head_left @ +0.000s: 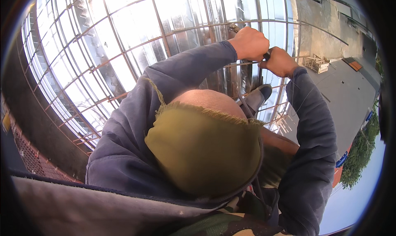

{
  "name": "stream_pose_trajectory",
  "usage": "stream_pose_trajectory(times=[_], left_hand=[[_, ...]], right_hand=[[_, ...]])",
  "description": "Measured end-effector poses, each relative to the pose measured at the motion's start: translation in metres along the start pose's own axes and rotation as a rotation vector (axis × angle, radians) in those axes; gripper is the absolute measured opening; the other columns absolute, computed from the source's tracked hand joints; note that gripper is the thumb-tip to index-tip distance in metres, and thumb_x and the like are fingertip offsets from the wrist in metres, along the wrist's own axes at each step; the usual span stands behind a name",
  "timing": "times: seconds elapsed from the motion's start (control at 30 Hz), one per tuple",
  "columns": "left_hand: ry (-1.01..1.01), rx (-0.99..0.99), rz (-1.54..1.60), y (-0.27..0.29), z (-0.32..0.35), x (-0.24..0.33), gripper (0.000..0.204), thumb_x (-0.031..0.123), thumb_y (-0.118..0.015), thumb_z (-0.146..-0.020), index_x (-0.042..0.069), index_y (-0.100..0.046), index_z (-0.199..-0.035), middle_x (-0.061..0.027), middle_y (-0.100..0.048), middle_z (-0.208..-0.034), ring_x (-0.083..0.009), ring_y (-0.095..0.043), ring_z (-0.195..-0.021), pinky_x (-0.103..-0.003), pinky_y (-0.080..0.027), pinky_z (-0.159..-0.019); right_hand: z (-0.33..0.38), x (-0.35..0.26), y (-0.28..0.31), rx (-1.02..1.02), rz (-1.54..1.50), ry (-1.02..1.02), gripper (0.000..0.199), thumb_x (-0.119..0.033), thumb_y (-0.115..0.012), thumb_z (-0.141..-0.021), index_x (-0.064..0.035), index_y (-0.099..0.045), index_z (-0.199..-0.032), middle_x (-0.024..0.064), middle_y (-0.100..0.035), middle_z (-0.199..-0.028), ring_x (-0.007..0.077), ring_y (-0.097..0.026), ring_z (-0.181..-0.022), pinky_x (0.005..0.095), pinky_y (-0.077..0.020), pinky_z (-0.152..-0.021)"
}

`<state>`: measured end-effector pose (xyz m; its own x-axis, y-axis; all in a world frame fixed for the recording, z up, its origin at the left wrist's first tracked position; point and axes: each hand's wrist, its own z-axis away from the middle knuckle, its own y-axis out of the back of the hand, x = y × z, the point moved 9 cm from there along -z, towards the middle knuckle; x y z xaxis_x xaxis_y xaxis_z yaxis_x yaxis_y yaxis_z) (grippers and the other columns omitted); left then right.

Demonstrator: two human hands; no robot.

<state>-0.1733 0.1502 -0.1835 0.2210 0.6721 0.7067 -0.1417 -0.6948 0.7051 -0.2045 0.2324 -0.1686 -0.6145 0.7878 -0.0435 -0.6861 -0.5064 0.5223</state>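
My left hand (250,43) is closed in a fist over the steel bars of a rebar grid (165,34). A short metal end (234,28) sticks out on its far left side, its kind too small to make out. Close beside it on the right, my right hand (279,62) is also closed. A dark piece like a tool handle (267,55) shows between the two fists. Most of it is hidden by the fingers, so I cannot tell its kind. A thin bar runs just under both hands.
Shiny corrugated metal sheets (142,56) lie beneath the grid. My bent knee (210,99) in olive cloth fills the middle, and my shoe (264,92) rests near the bars. At right stand a grey concrete surface (344,97) and a small crate-like box (317,64).
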Motion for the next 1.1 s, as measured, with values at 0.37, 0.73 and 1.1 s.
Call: stream_pose_trajectory(times=[0.37, 0.73, 1.1], left_hand=[[0.493, 0.365, 0.89, 0.021, 0.133, -0.048, 0.046, 0.042, -0.072, -0.1, 0.008, -0.064, -0.131, -0.0113, -0.07, -0.119, -0.0258, -0.067, -0.115, -0.042, -0.051, -0.104], [0.392, 0.551, 1.84, -0.007, 0.104, -0.146, 0.063, 0.059, -0.051, -0.11, 0.008, -0.049, -0.147, -0.015, -0.062, -0.136, -0.029, -0.062, -0.127, -0.052, -0.057, -0.106], [0.083, 0.731, 2.214, 0.048, 0.188, -0.259, 0.06, 0.044, -0.057, -0.108, 0.007, -0.047, -0.153, -0.0215, -0.045, -0.16, -0.0462, -0.035, -0.154, -0.063, -0.025, -0.131]], right_hand=[[0.041, -0.026, -0.031, 0.053, -0.675, -0.012, 0.037, -0.029, -0.062, -0.098, 0.0037, -0.068, -0.112, 0.0191, -0.069, -0.089, 0.0302, -0.067, -0.082, 0.0433, -0.0498, -0.077], [0.032, -0.081, 0.037, 0.375, -0.719, 0.299, 0.052, -0.019, -0.067, -0.102, 0.0012, -0.05, -0.147, 0.0111, -0.073, -0.095, 0.0215, -0.072, -0.082, 0.0394, -0.0589, -0.08], [0.057, 0.004, 0.089, 0.361, -0.721, 0.185, 0.021, -0.022, -0.061, -0.112, -0.0037, -0.069, -0.117, 0.0014, -0.068, -0.089, 0.0092, -0.062, -0.078, 0.0267, -0.0533, -0.073]])
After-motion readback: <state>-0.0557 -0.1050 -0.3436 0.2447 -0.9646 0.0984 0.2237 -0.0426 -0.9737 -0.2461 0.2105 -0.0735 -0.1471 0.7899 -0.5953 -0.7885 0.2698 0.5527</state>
